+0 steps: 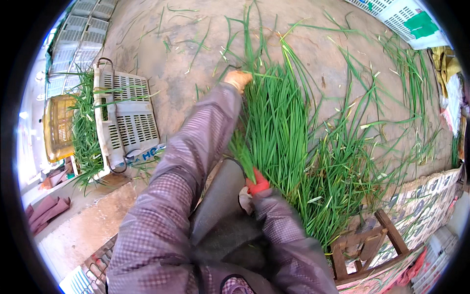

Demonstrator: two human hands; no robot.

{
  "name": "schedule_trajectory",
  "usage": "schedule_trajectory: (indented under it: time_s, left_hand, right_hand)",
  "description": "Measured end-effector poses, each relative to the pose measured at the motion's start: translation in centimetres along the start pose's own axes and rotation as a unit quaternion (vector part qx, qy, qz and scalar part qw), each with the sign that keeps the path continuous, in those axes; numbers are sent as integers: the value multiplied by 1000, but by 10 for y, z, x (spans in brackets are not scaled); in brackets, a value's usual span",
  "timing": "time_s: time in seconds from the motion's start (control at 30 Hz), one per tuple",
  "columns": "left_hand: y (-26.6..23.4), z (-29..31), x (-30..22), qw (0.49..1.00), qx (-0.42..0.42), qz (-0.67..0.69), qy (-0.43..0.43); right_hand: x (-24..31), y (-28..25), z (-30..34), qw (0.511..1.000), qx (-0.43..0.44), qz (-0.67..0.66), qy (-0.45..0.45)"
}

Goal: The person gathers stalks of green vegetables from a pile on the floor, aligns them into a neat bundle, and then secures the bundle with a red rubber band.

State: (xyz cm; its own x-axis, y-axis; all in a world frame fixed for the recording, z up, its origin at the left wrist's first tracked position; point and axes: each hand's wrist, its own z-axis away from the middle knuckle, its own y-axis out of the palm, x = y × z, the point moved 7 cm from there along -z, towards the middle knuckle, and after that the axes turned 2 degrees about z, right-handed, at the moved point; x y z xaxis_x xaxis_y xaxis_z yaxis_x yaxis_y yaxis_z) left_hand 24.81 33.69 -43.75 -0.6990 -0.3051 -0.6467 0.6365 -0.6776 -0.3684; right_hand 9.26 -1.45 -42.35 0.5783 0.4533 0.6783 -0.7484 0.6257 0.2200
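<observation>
A thick heap of long green chives (276,117) lies on the ground before me, its leaves running mostly lengthwise. At the heap's far left edge is my left hand (237,80), in a tan-orange covering, its fingers closed on a few chive leaves that stick out to the right. My right hand (258,182), covered in red, is close to my body with its fingers wrapped round a small bunch of chives (242,152). That bunch points away and slightly left, alongside the heap. A dark apron (218,206) shows between my sleeved forearms.
A white slatted crate (129,112) lies on its side at left, with chives spilling from it, beside a yellow crate (58,125). More looser chives (338,181) lie at right, near a wooden stool frame (369,245). White crates (396,19) stand at far right.
</observation>
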Motion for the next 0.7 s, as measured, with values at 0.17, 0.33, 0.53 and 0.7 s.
schedule_trajectory:
  time_s: [0.17,0.33,0.53,0.7]
  left_hand:
    - [-30,61,-24,946,224,224,-62]
    - [-28,189,43,938,332,101,-13]
    - [5,217,211,930,339,-77,-120]
    - [12,180,240,901,374,-179,-125]
  right_hand:
    - [0,-21,-15,988,-20,-143,51]
    - [2,-25,-17,985,-62,-156,34]
    - [64,-24,22,971,-47,232,-29]
    - [133,-29,62,871,87,473,102]
